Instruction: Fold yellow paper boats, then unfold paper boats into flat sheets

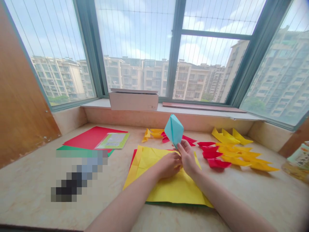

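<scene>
My right hand [187, 157] pinches the lower tip of a light blue folded paper shape [173, 129] and holds it upright above the table. My left hand [169, 165] is closed beside it, its fingers touching the same lower tip from the left. Both hands hover over a stack of yellow paper sheets [166, 188] with red and green sheets showing under its edges.
Folded red and yellow paper boats [231, 151] lie to the right; more folded pieces [154, 133] sit behind the hands. Red and green sheets with a booklet [96, 140] lie at left. A cardboard box [134, 99] stands on the window sill. A packet [299, 161] is at far right.
</scene>
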Motion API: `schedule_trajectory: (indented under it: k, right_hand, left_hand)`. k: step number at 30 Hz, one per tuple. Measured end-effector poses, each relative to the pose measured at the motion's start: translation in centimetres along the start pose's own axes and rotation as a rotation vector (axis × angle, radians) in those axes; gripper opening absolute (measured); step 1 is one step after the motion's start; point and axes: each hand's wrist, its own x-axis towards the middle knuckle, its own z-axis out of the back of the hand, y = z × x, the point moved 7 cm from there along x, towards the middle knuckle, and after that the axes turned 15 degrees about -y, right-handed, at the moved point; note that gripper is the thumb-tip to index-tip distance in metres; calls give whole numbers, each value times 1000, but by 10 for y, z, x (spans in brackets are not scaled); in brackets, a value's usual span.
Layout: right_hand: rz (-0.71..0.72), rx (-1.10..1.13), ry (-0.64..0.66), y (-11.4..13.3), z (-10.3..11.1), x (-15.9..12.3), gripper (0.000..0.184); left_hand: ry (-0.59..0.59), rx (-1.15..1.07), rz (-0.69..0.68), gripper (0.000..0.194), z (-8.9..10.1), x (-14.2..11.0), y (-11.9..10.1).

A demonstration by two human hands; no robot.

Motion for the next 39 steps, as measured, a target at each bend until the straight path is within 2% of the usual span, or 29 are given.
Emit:
schedule_trajectory:
  k: [4, 8, 10, 13, 15, 17, 20, 25, 28, 34, 39]
  right_hand:
    - [-64, 94, -6, -24, 12, -10, 30]
    - [-114, 128, 71, -28, 14, -8, 32]
    - [-86, 88, 137, -23, 8, -13, 32]
    - [118, -98, 122, -10, 6, -20, 25]
    - [272, -220, 51, 1, 9, -23, 18]
    - [361, -290, 16, 7, 11, -26, 18]
    - [393, -340, 39, 13, 10, -31, 26]
    - [360, -352, 156, 24, 8, -39, 30]
    - [314, -335, 198, 29, 10, -36, 39]
    - [68, -333, 87, 13, 24, -19, 33]
    - [-77, -172, 104, -1, 25, -14, 32]
  left_hand:
    - [-232, 3, 188, 19, 25, -3, 16]
    - [-497, -48, 415, 35, 52, -18, 37]
    - [-578, -210, 491, 45, 58, -22, 43]
    - [-647, -566, 541, 59, 60, -22, 43]
    - [-641, -690, 552, 63, 59, -20, 39]
    - [-600, -739, 600, 58, 56, -20, 38]
    - [-561, -828, 696, 47, 48, -22, 43]
    - [-607, -994, 811, 50, 41, -23, 51]
    - [-664, -932, 862, 52, 43, -26, 54]
    - [-496, -861, 885, 54, 37, -25, 50]
    - [-438, -859, 863, 56, 36, -25, 47]
